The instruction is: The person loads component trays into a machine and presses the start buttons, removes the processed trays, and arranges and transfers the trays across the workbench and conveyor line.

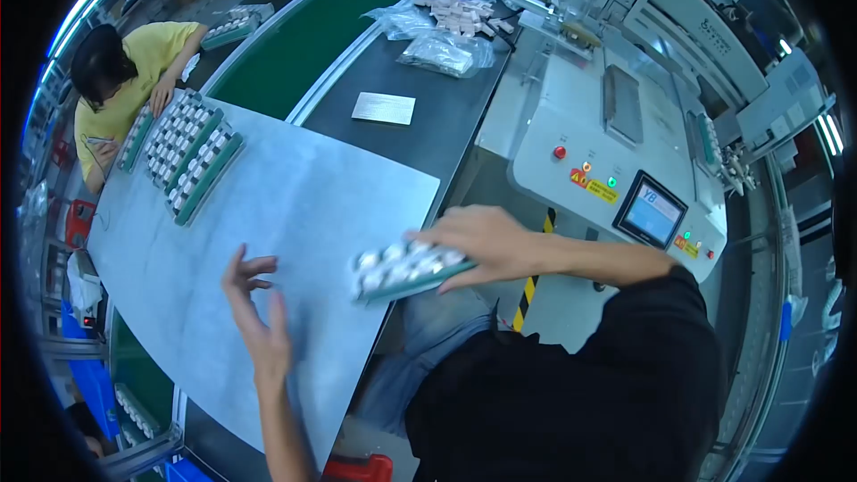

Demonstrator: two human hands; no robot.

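My right hand (486, 241) grips the right end of a green tray of round silvery-white parts (402, 270), which is a little blurred and extends over the right edge of the grey work table (295, 170). To its left, my left hand (259, 303) is held over the table with its fingers apart and nothing in them. Several similar green trays filled with white parts (189, 147) stand side by side at the table's far left.
A co-worker in a yellow top (156, 49) sits beyond the far left corner, hands by the trays. A metal plate (384, 109) and plastic bags (442, 52) lie on the dark bench. At right stands a machine with a touchscreen (653, 210).
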